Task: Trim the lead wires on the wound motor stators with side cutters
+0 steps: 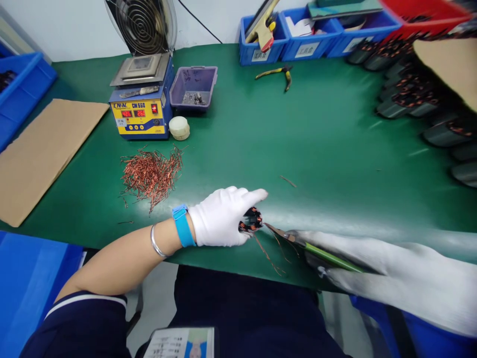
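Observation:
My left hand point(225, 216), in a white glove with a blue wrist strap, is closed round a small black ring-shaped part point(252, 220) with copper windings. Thin copper wires point(266, 252) trail from the part toward the table's front edge. Gloved in white as well and partly blurred, my right hand point(357, 263) grips green-handled cutters point(324, 254). Their pointed tip touches or almost touches the right side of the part. Whether the blades are closed on a wire is too small to tell.
A pile of copper clippings point(152, 174) lies left, before a yellow-blue machine point(140, 117) and purple tray point(194, 87). Yellow-handled pliers point(278, 73) rest near blue bins point(307, 47). Dark cylindrical parts point(404, 97) line the right side. Cardboard point(48, 149) lies far left.

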`<action>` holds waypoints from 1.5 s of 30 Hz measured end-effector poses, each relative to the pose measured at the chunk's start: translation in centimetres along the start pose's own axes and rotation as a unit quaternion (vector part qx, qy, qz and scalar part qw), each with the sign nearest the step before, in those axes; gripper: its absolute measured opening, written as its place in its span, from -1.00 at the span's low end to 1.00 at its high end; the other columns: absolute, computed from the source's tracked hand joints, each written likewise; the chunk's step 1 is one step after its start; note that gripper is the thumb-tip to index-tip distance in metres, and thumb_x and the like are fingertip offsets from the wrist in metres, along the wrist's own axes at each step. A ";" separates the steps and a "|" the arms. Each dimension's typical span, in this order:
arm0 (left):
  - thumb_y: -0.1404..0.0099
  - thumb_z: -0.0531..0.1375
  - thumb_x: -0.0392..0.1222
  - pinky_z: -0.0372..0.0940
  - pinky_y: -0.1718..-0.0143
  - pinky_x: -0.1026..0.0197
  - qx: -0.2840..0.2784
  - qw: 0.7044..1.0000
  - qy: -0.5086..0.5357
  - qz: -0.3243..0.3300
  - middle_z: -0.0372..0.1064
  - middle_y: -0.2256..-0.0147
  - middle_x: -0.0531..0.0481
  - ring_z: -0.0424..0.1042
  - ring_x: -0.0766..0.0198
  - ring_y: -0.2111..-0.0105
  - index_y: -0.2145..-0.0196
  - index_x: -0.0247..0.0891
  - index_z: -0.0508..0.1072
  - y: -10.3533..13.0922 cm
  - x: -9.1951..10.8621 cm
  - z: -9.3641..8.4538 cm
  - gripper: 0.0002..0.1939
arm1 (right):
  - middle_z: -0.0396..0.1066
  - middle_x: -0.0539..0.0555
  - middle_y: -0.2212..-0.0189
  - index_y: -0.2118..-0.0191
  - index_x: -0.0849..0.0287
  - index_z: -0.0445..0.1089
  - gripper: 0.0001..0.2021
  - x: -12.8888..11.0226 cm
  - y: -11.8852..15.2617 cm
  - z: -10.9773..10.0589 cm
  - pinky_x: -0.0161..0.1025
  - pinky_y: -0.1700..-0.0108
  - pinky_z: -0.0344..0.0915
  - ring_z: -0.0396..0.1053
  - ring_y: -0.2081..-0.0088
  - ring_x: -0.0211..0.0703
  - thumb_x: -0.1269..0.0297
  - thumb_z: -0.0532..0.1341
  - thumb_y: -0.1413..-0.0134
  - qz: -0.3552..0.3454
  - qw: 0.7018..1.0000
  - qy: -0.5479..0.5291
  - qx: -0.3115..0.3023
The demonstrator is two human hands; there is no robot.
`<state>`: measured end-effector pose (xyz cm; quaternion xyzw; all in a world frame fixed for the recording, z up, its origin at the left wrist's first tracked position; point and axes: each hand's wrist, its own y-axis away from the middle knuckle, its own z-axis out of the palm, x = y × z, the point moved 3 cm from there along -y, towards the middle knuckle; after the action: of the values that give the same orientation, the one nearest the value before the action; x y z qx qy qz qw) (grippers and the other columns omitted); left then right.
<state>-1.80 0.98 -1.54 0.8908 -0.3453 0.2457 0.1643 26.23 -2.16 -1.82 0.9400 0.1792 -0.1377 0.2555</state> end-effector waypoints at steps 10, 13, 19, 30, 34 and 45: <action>-0.17 0.25 -0.14 0.37 0.00 -0.06 0.000 1.000 0.000 0.000 0.44 0.01 -0.26 0.42 -0.08 0.03 -0.30 -0.35 0.20 0.1 0.0 -0.1 -0.24 | 0.29 -0.21 -0.30 -0.32 -0.43 0.27 -0.40 0.1 -0.1 1.0 -0.02 -0.36 0.18 0.23 -0.33 0.12 -0.33 0.00 -0.20 0.001 0.995 -0.028 -0.092; -0.17 0.25 -0.13 0.37 0.01 -0.05 0.000 1.000 -0.003 -0.002 0.44 0.01 -0.25 0.42 -0.07 0.04 -0.30 -0.33 0.20 0.0 0.0 -0.1 -0.24 | 0.32 -0.20 -0.27 -0.30 -0.41 0.30 -0.39 0.0 -0.3 1.1 0.00 -0.33 0.24 0.32 -0.27 0.12 -0.35 -0.01 -0.20 0.000 0.995 -0.034 -0.089; -0.16 0.24 -0.15 0.37 0.01 -0.04 -0.004 1.000 -0.011 -0.001 0.45 0.00 -0.25 0.43 -0.06 0.04 -0.32 -0.35 0.17 0.1 0.1 -0.2 -0.21 | 0.44 -0.12 -0.17 -0.22 -0.29 0.45 -0.29 -0.7 -0.5 0.9 0.05 -0.23 0.36 0.44 -0.17 0.17 -0.44 -0.04 -0.10 0.000 0.996 -0.069 -0.056; -0.15 0.24 -0.16 0.37 0.01 -0.04 -0.004 1.000 -0.014 -0.002 0.46 0.00 -0.24 0.44 -0.05 0.04 -0.33 -0.34 0.16 0.2 0.2 -0.3 -0.19 | 0.36 -0.20 -0.23 -0.28 -0.40 0.34 -0.34 0.1 0.3 1.0 0.03 -0.22 0.37 0.40 -0.20 0.13 -0.41 -0.03 -0.15 -0.021 0.998 -0.038 -0.041; -0.15 0.25 -0.15 0.37 0.01 -0.04 -0.004 1.000 -0.015 -0.005 0.46 0.01 -0.23 0.44 -0.05 0.04 -0.33 -0.33 0.16 0.1 0.3 -0.3 -0.18 | 0.39 -0.20 -0.21 -0.28 -0.46 0.30 -0.40 0.0 0.2 0.9 0.04 -0.18 0.42 0.45 -0.15 0.12 -0.37 -0.01 -0.19 -0.047 0.998 -0.014 -0.028; -0.16 0.25 -0.15 0.36 0.01 -0.03 -0.008 1.000 -0.019 -0.002 0.46 0.01 -0.23 0.44 -0.05 0.04 -0.33 -0.34 0.17 0.1 0.2 -0.3 -0.20 | 0.47 -0.11 -0.14 -0.23 -0.37 0.41 -0.35 -0.4 -0.5 0.9 0.07 -0.15 0.46 0.49 -0.11 0.17 -0.41 -0.03 -0.13 -0.032 0.998 -0.014 -0.043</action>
<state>-1.83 0.90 -1.18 0.8948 -0.3484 0.2253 0.1650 25.55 -2.36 -2.63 0.9199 0.2111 -0.1515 0.2938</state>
